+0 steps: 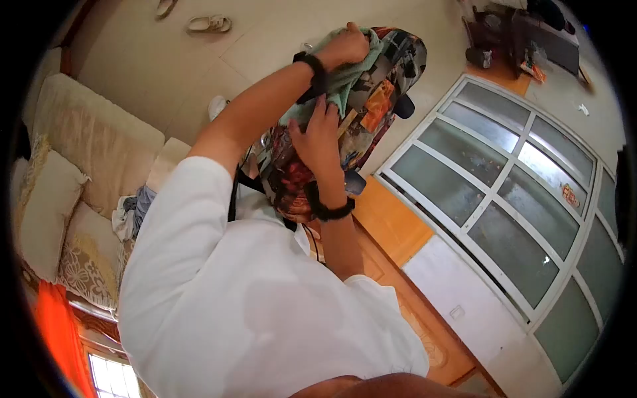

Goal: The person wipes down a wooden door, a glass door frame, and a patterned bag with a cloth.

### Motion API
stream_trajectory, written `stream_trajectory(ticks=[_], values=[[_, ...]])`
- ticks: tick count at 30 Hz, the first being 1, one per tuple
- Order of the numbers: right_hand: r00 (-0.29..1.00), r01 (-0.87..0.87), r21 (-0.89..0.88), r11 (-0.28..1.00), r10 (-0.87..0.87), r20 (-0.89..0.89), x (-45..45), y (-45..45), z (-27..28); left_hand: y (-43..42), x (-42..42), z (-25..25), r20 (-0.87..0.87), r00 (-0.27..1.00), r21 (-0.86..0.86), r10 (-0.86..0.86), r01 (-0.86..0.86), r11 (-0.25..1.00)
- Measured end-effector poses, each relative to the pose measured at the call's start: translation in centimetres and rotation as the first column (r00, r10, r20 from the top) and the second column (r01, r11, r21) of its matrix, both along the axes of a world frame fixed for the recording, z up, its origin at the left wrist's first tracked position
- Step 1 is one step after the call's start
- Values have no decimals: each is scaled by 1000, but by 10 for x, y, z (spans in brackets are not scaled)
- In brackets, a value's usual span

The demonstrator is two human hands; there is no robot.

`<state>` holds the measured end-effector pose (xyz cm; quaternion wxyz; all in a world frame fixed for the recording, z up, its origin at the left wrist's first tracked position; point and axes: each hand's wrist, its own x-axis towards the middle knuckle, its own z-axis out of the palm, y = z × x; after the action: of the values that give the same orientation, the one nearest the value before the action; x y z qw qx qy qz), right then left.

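Observation:
A long, rounded object with a multicoloured patterned surface (378, 106) stretches out in front of my body, with dark rounded parts along its right side. A pale green cloth (345, 83) lies bunched over its upper left part. My left hand (348, 46) is closed on the cloth near the far end. Closer to my body, my right hand (318, 136) rests on the patterned surface at the cloth's lower edge, fingers apart. Both wrists wear dark fluffy bands. What lies under the cloth is hidden.
A sofa (99, 126) with cushions (50, 209) stands at left. Shoes (209, 24) lie on the tiled floor (265, 40). At right is a large white-framed glass panel (494, 192). Dark furniture (494, 33) and an orange curtain (60, 338) show at the edges.

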<state>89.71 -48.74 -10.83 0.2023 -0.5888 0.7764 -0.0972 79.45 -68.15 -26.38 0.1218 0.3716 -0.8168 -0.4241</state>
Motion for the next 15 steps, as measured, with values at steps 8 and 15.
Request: stream_trajectory(ticks=[8, 15], values=[[981, 187, -83, 979, -190, -35, -24, -56, -15, -52, -6, -1, -128, 986, 424, -109, 153, 893], [952, 171, -107, 979, -192, -237, -29, -61, -18, -48, 18, 9, -143, 985, 453, -97, 152, 878]])
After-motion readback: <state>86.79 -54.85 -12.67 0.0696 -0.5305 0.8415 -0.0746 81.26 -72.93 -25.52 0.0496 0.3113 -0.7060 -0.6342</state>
